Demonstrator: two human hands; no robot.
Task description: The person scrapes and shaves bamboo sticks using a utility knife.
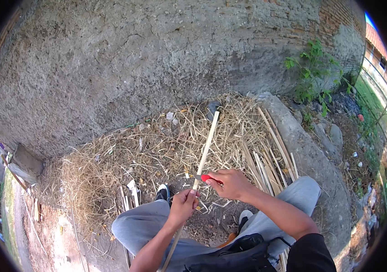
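Observation:
My left hand is closed around a long pale strip of wood or bamboo. The strip slants away from me, its far end near the wall, and its near end runs back between my legs. In my right hand is a knife with a red handle. Its short dark blade points left and lies across the strip, just beyond my left fingers. How deep the edge sits in the strip I cannot tell.
Straw-like shavings cover the ground before me. Several cut strips lie to the right, beside a concrete ledge. A rough plastered wall rises ahead. My knees flank the work, and a leafy plant grows at right.

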